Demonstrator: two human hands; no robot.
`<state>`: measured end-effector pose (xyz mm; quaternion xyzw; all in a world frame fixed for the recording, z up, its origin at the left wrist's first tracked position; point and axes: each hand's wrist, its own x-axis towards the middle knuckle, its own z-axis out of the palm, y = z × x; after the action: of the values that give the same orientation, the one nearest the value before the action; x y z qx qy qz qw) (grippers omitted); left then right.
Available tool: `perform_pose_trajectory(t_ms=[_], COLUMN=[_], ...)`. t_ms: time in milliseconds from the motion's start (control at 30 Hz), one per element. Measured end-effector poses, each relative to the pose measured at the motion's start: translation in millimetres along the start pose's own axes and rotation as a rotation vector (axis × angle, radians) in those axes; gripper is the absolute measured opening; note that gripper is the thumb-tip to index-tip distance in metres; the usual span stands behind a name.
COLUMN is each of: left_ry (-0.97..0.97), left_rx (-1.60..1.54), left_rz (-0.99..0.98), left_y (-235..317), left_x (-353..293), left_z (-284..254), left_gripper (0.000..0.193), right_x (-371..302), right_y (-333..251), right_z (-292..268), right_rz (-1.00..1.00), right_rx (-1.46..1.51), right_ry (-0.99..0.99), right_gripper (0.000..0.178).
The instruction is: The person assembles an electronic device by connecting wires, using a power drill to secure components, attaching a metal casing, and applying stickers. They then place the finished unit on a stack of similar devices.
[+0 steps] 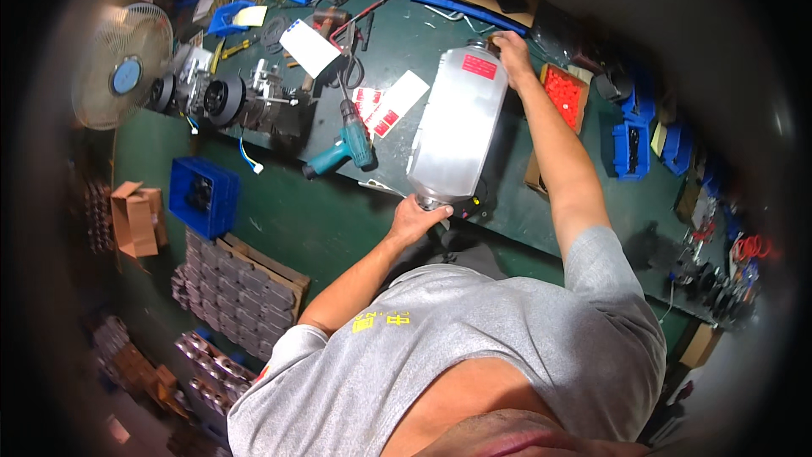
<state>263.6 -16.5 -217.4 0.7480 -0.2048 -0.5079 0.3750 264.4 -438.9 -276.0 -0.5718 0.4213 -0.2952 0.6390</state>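
A long silver metal canister [455, 123] with tapered ends lies between my two hands over the front of the green workbench [397, 30]. At its near end my left hand [417, 218] is closed round the short neck. My right hand [512, 57] grips the far end, by the dark fitting. A red label [480, 67] sits on the canister near that far end. Left of the canister lies a teal power drill [345, 145], touched by neither hand. Beside the drill are sheets of red-and-white stickers [391, 110].
Motor-like assemblies [254, 95] and a fan [124, 68] stand at the left. A box of red caps [563, 95] is right of the canister, with blue bins [631, 151] beyond. Below the bench at left are a blue crate [203, 195] and stacked metal parts [233, 288].
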Motion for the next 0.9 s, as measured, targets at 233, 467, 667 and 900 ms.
perform_pose_trajectory(t_ms=[233, 467, 667, 900], left_ry=[-0.031, -0.407, -0.735, -0.585], left_rx=[-0.192, -0.73, -1.099, -0.837], left_rz=[0.036, -0.146, -0.241, -0.297], left_y=[-29.3, -76.3, -83.2, -93.0], left_x=[7.4, 16.7, 39.9, 37.7], left_z=[-6.6, -8.2, 5.1, -19.2], left_gripper=[0.055, 0.07, 0.091, 0.071], right_x=[-16.6, -12.9, 46.0, -27.2], right_y=[-45.4, -107.1, -28.5, -62.1], right_z=[19.0, 49.0, 60.6, 67.4], right_rz=[-0.065, -0.144, -0.164, -0.198], right_rx=[-0.28, -0.8, -1.068, -0.551], right_ry=[0.063, -0.094, 0.108, 0.241], right_gripper=[0.022, 0.031, 0.027, 0.018])
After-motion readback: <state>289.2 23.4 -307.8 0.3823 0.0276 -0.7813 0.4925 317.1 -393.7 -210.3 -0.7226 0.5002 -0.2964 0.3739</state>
